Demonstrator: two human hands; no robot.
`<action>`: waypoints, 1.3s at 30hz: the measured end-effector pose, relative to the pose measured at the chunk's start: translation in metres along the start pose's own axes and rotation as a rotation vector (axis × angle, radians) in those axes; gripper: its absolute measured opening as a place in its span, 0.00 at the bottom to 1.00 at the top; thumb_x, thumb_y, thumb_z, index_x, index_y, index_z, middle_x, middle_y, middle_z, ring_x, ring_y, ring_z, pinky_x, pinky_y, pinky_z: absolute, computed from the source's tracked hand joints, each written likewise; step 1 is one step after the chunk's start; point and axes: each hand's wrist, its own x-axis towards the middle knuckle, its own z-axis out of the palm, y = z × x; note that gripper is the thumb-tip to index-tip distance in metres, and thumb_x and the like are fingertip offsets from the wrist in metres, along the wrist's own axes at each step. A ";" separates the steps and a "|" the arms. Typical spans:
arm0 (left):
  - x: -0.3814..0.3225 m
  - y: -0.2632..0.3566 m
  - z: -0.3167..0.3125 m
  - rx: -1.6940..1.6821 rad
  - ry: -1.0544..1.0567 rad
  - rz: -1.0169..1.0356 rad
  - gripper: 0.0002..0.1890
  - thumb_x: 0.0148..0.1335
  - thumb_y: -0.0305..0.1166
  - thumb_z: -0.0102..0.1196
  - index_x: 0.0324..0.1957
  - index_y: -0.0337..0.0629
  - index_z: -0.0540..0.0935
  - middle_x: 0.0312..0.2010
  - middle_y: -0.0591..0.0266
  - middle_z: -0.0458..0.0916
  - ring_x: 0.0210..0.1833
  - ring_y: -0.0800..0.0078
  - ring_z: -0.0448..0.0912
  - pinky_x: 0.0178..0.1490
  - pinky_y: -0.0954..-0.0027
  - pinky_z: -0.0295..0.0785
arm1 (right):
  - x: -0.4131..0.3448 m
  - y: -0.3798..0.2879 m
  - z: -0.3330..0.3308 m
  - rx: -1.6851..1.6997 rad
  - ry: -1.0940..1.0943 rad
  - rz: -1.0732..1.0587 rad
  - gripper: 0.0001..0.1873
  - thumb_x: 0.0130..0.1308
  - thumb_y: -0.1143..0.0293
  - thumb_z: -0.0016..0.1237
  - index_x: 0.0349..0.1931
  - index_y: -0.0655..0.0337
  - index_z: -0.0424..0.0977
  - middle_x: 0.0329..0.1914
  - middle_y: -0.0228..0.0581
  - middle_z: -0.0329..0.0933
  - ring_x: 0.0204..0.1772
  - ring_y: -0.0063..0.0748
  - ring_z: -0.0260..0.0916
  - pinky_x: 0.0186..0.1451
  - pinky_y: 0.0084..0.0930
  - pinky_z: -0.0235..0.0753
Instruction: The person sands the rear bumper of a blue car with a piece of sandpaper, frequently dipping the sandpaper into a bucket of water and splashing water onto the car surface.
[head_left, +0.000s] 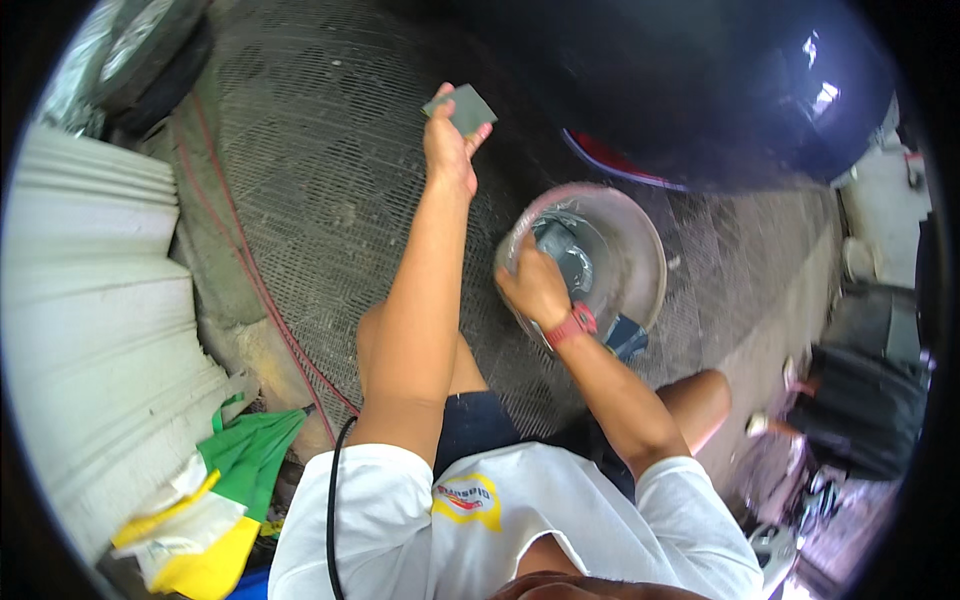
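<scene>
My left hand (448, 146) reaches forward over the floor and grips a thin, grey-green rectangular pad (471, 111) between thumb and fingers. Inside the near left part of a round plastic bucket (651, 259) is my right hand (541, 285), with a red watch (574, 326) on its wrist. Greyish water (577, 266) lies in the bucket. My right fingertips are partly hidden beside a dark shape in it, and whether they hold anything is unclear. A dark blue sheet (628, 337), perhaps sandpaper, hangs over the near right rim.
Just beyond the bucket looms a glossy dark car body (712, 90) with a red lamp (607, 154). A red hose (251, 262) crosses the ribbed floor on the left, beside white corrugated sheeting (97, 285). Green and yellow cloth (247, 457) lies at lower left. Another person's foot (757, 425) shows at right.
</scene>
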 end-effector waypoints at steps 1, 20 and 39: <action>0.007 -0.003 -0.004 0.014 0.000 0.010 0.27 0.78 0.39 0.42 0.75 0.45 0.70 0.66 0.49 0.75 0.61 0.57 0.79 0.59 0.58 0.82 | 0.011 -0.015 -0.001 0.004 -0.006 0.029 0.43 0.60 0.68 0.60 0.65 0.96 0.57 0.33 0.77 0.81 0.40 0.72 0.84 0.47 0.56 0.84; -0.019 0.025 -0.043 0.272 -0.109 -0.010 0.18 0.76 0.38 0.47 0.65 0.54 0.77 0.64 0.63 0.76 0.61 0.67 0.79 0.62 0.63 0.80 | 0.122 0.080 0.175 1.587 0.080 1.082 0.23 0.81 0.54 0.40 0.57 0.65 0.76 0.55 0.50 0.83 0.58 0.48 0.80 0.66 0.46 0.78; -0.023 0.165 0.247 0.231 -0.407 0.774 0.34 0.82 0.52 0.46 0.74 0.32 0.69 0.72 0.48 0.74 0.75 0.62 0.71 0.78 0.57 0.64 | 0.116 -0.231 -0.420 -0.422 0.575 -0.958 0.13 0.68 0.74 0.50 0.49 0.67 0.82 0.44 0.60 0.85 0.49 0.59 0.85 0.54 0.50 0.84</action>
